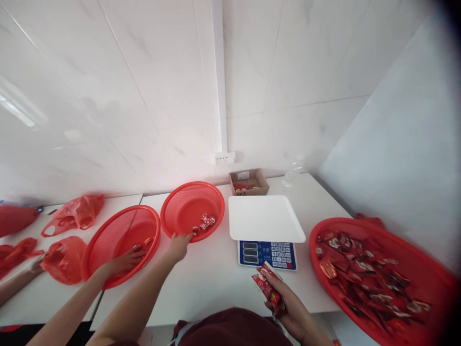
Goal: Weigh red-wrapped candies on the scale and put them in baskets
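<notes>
Center-left: left hand [179,249] at red basket's [189,204] near rim, grip unclear. Lower right of center: right hand [290,305] clamped on red packets [264,284], below scale [265,254]. Probably mid-handling; setting packets down calls for loosening right fingers.

Dark maroon top [234,329] (pale grey strip [183,331] near its left edge), forearms [144,290] bare.

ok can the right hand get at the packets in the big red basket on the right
Likely yes: the right hand is near the large red basket, whose open top leaves the loose packets exposed, and nothing seems to stand between. The held packets could limit its grip, though.
</notes>
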Available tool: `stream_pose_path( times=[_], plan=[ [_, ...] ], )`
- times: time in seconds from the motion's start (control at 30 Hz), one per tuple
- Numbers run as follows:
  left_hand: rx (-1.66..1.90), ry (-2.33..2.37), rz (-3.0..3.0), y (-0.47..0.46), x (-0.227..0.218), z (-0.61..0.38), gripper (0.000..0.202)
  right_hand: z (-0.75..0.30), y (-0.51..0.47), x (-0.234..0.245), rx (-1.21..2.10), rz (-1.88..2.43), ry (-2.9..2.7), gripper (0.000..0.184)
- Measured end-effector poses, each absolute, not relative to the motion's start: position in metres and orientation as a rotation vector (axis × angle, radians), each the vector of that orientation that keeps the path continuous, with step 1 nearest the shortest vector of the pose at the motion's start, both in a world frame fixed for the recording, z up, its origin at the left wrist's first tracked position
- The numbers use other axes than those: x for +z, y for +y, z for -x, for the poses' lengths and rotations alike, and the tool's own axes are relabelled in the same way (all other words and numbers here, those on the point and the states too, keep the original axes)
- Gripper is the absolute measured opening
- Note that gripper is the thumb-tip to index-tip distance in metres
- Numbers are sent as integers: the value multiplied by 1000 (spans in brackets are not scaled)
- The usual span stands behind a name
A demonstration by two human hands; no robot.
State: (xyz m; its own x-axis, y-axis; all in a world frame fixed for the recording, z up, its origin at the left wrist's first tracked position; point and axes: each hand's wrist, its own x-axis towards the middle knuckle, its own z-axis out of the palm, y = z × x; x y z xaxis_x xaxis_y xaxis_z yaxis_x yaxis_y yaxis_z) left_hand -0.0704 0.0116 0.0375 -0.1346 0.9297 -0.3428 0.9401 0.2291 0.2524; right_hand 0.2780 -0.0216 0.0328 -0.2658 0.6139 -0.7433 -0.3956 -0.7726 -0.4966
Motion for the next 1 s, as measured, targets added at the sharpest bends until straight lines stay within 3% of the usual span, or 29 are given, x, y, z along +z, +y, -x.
stream_pose_path(
  times=[0.17,0.3,0.47,0.77,1.0],
  plan=[
    [-111,2219,-1688,24,42,10,52,-315,-11,28,2034,1309,-300,42],
    [198,1748,-1754,21,40,-78,52,-337,13,17,2011,1411,-329,32],
    [321,1586,-1698,26,32,-157,56,-333,76,21,1992,1331,-389,23],
    [374,1769,-1546,2,35,-124,49,-345,129,4,1968,1520,-271,22],
    [316,1723,-1514,-8,38,-120,46,-341,164,17,1942,1307,-315,21]
  ],
)
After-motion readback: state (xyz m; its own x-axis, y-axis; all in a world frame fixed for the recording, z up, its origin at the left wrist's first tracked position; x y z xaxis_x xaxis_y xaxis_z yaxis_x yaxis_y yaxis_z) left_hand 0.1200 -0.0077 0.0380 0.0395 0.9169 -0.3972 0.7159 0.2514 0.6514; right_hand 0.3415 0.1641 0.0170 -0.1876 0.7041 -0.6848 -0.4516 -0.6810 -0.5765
